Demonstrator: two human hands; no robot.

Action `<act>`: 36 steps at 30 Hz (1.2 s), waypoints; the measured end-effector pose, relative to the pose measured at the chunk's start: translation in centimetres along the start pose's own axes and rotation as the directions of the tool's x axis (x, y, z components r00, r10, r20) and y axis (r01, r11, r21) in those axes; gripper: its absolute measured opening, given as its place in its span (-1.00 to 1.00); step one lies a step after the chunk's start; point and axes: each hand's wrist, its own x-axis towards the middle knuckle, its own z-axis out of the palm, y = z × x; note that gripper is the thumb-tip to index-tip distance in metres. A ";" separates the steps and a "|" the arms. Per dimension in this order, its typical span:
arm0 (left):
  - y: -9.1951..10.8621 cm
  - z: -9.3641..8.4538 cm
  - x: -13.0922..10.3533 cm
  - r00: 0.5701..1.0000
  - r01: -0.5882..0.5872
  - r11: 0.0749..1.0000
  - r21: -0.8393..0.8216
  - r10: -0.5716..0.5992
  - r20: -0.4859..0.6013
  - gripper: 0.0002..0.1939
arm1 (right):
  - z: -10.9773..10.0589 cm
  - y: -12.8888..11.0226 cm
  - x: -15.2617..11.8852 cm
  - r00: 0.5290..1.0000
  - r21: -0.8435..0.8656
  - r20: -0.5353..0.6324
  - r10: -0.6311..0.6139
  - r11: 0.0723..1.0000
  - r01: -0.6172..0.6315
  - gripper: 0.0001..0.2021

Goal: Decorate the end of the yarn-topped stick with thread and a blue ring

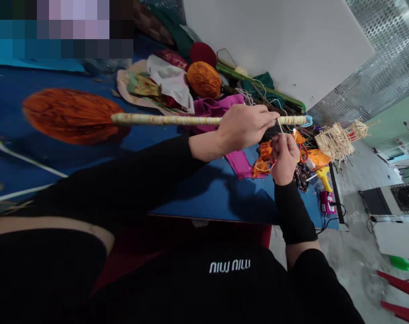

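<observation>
A long stick (164, 119) wrapped in pale yellow and white runs level across the view. Its left end meets a large orange cloth bulb (72, 116), and a light blue loop (308, 120) is at its right end. My left hand (246, 126) is closed round the stick, right of its middle. Just below the stick, my right hand (284, 157) pinches a thin pale cord (280, 127) that runs up to the stick beside my left fingertips.
Behind the stick lie a smaller orange bulb (204, 79), a white cloth (170, 78) and a green stalk (258, 85). To the right are a yellow glue gun (324, 178), a purple power strip (327, 202) and a bundle of pale sticks (337, 140) on the blue table (197, 193).
</observation>
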 end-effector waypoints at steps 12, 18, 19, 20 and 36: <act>0.3 -0.8 0.5 0.984 0.094 0.978 -0.189 -0.063 0.165 -0.58 | -1.6 -2.2 -2.4 0.973 -0.114 -0.065 -0.223 0.970 0.215 -0.59; 0.6 -0.6 0.2 0.985 0.060 0.982 -0.177 -0.030 0.167 -0.58 | -2.0 -1.8 -1.5 0.974 -0.094 -0.069 -0.216 0.973 0.209 -0.56; 0.7 -0.5 0.1 0.985 0.059 0.985 -0.163 -0.032 0.167 -0.57 | -2.0 -1.7 -1.2 0.979 -0.077 -0.061 -0.197 0.978 0.192 -0.55; 0.8 -0.4 0.1 0.986 0.057 0.987 -0.148 -0.032 0.165 -0.57 | -2.1 -1.6 -0.9 0.983 -0.058 -0.056 -0.173 0.984 0.169 -0.54; 1.1 -1.0 0.0 0.987 0.085 0.978 -0.188 -0.057 0.154 -0.59 | -2.7 -0.9 -3.4 0.978 -0.191 0.008 -0.208 0.960 0.206 -0.56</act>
